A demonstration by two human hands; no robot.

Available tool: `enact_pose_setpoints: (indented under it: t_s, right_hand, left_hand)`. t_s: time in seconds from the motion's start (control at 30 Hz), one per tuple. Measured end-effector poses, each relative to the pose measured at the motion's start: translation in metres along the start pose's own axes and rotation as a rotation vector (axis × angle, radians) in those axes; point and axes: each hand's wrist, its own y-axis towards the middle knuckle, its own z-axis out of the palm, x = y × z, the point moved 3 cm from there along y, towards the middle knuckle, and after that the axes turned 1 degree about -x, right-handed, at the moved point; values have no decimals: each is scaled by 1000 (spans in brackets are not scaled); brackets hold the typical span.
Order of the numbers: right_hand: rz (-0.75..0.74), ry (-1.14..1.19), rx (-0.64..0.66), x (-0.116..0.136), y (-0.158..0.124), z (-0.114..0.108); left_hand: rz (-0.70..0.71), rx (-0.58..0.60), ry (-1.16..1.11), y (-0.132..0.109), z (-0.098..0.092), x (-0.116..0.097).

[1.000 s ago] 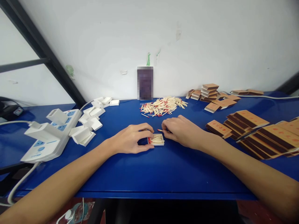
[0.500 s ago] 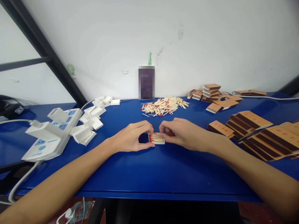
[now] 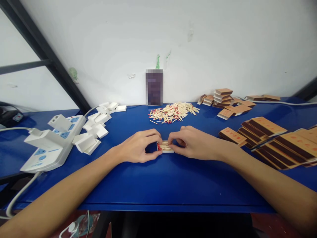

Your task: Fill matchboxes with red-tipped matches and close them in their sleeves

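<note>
One white tray (image 3: pixel 168 151): lies on the blue table (image 3: pixel 158 188), holding matches (image 3: pixel 163 145), red heads leftward.
Left hand (image 3: pixel 140 147): thumb and fingers clasp the tray's left end from near and far sides.
Right hand (image 3: pixel 188 142): fingertips narrow at the tray's right end; whether they pinch a match, I cannot tell.
Match pile (image 3: pixel 173 113): loose, beyond the tray, near the wall (image 3: pixel 111 59).

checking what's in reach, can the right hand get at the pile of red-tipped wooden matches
Probably yes: the pile lies just beyond the right hand, and only glossy blue tabletop shows between them. The hand is at the small open white tray, which it would likely need to leave.
</note>
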Motion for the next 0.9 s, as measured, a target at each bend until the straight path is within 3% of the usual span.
enact_pose_setpoints:
  t_s: [0.57, 0.9]
  right_hand:
    - [-7, 188, 53, -4, 3, 0]
    - [-19, 158, 60, -3, 2, 1]
  left_hand:
    - [53, -26, 6, -1, 0, -1]
    - [45, -28, 3, -1, 0, 0]
